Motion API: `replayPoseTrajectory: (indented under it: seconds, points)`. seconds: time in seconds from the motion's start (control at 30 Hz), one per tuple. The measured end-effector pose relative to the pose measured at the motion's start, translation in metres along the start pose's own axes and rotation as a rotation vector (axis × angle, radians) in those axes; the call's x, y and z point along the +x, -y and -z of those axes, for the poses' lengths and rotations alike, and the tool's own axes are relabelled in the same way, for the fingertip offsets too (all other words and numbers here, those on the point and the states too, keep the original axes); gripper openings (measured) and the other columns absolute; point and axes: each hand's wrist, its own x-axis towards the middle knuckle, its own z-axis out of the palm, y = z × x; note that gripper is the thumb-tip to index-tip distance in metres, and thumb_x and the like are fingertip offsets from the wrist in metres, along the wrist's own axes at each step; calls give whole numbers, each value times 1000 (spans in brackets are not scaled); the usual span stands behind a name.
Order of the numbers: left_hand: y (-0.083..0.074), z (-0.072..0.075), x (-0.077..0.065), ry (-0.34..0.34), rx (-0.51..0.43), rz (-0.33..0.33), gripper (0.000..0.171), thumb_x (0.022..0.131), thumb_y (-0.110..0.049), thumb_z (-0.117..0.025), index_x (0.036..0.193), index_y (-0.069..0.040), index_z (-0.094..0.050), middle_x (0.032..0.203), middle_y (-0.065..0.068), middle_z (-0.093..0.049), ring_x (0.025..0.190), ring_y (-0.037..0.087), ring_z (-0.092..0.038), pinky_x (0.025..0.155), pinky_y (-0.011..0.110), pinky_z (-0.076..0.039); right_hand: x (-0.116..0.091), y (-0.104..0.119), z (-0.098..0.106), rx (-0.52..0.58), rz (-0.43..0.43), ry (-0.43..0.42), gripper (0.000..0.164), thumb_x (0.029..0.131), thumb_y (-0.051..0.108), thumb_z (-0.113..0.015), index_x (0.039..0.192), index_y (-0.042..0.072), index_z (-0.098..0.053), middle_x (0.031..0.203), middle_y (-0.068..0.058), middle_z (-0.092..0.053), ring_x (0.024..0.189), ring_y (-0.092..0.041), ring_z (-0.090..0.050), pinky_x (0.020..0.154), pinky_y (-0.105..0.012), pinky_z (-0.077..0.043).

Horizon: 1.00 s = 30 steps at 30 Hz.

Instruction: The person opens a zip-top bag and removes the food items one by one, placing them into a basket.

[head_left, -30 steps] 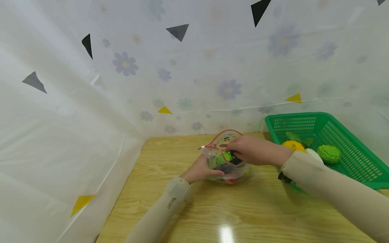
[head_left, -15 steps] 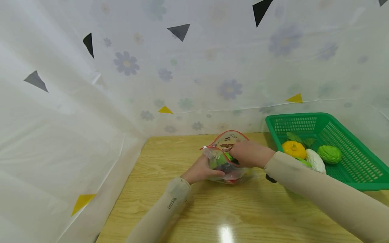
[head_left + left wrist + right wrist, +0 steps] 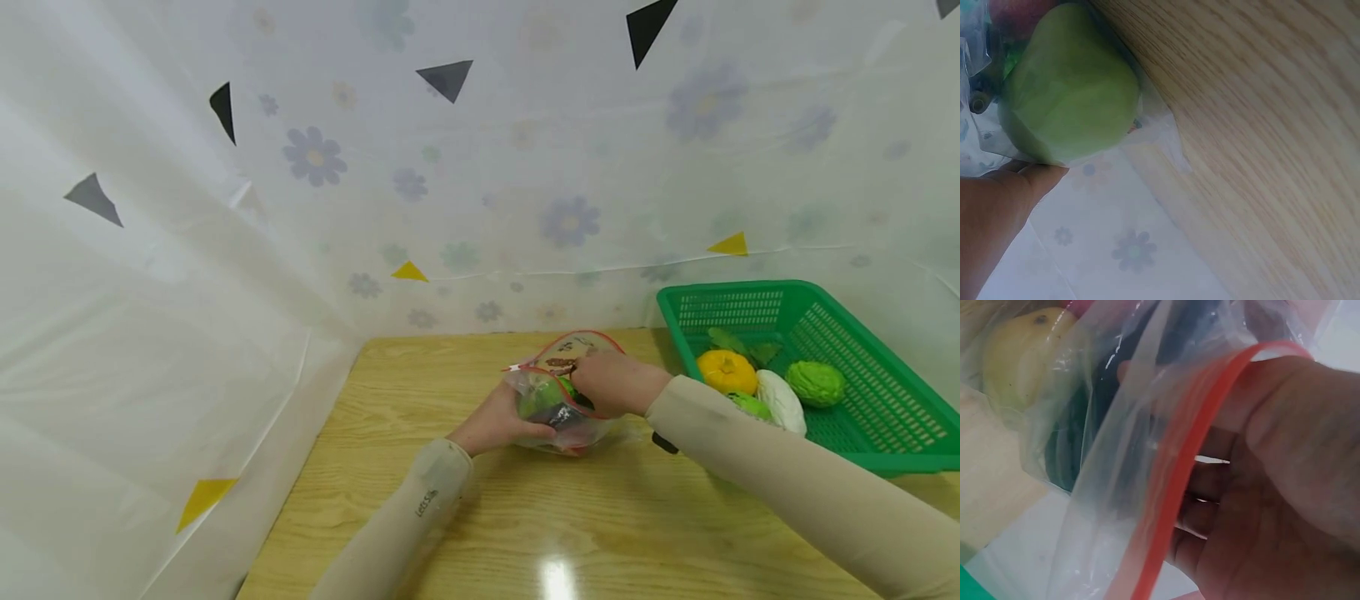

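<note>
A clear zip bag with a red zip edge (image 3: pixel 558 408) stands on the table, mouth open, filled with produce. My left hand (image 3: pixel 495 421) grips its left side, thumb across the front, other fingers behind. The left wrist view shows a green pear (image 3: pixel 1072 94) and a red round piece (image 3: pixel 1022 14) through the plastic. My right hand (image 3: pixel 611 382) reaches into the mouth, fingers partly hidden, close against a dark, smooth piece (image 3: pixel 1179 331); I cannot tell whether they hold it. In the right wrist view, a yellow fruit (image 3: pixel 1025 356) and a dark green piece (image 3: pixel 1066 447) lie inside the bag.
At the right a green plastic basket (image 3: pixel 892 358) holds a yellow pumpkin (image 3: pixel 726 371), a white long vegetable (image 3: pixel 782 402), a green wrinkled vegetable (image 3: pixel 816 383) and green leaves (image 3: pixel 726 338). The wooden table (image 3: pixel 480 517) backs onto a flower-patterned sheet (image 3: pixel 480 208).
My right hand, with a dark piece at its fingers earlier, has gone deeper into the bag's mouth. The bag has shifted slightly right. My left hand keeps its grip.
</note>
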Motion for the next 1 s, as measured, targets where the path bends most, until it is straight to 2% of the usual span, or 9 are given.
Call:
replayPoseTrajectory:
  seconds: [0.17,0.27,0.5,0.57,0.67,0.8,0.9,1.0]
  points:
    - [0,0,-1,6,-1,-8,101,76,-34,-90,157,-28,-31,154,-10,-42,140,18,-45,115,42,-38,1,0,-2,-22,-40,46,19,91,25,-77,88,9,-68,96,-12,-65,79,-25,-63,74,-41,-56]
    - [0,0,-1,5,11,-4,100,77,-35,-90,157,-26,-32,153,-8,-41,140,19,-45,116,42,-38,1,0,-3,-23,-45,44,19,91,25,-76,89,8,-69,97,-13,-65,79,-26,-64,75,-42,-57]
    - [1,-2,-3,4,-17,31,96,77,-31,-90,154,-23,-34,150,-2,-46,135,14,-48,114,40,-38,-2,-1,-4,35,-38,16,22,92,26,-75,82,11,-63,78,-4,-61,69,-20,-62,70,-41,-56]
    - [2,-3,-3,3,-30,35,94,77,-31,-90,153,-24,-35,151,1,-46,136,15,-47,115,41,-38,-3,-1,-3,31,-37,6,22,92,28,-75,85,10,-64,79,-4,-62,70,-20,-62,70,-41,-56]
    - [2,-4,-4,-3,-33,42,95,77,-31,-90,153,-24,-34,151,2,-46,136,18,-48,115,42,-38,-4,-3,-3,20,-33,-36,26,90,32,-76,97,9,-67,89,-6,-65,80,-22,-63,71,-42,-57]
    - [3,-3,-6,-14,-9,77,96,77,-36,-89,153,-29,-31,151,-4,-44,138,16,-46,114,41,-39,-9,-4,2,6,-1,-129,38,87,35,-79,112,9,-68,100,-8,-64,85,-21,-61,69,-39,-58]
    - [4,-3,-5,-17,8,80,98,77,-39,-89,155,-30,-29,153,-7,-40,142,16,-42,115,42,-38,-16,-4,11,4,18,-191,40,84,32,-82,113,9,-68,101,-7,-62,83,-19,-60,65,-37,-58]
    - [5,-2,-4,-12,1,67,99,77,-38,-89,156,-29,-29,154,-8,-39,142,15,-41,116,42,-37,-25,-4,18,8,25,-247,40,82,30,-85,113,9,-69,104,-8,-63,86,-19,-61,67,-37,-59]
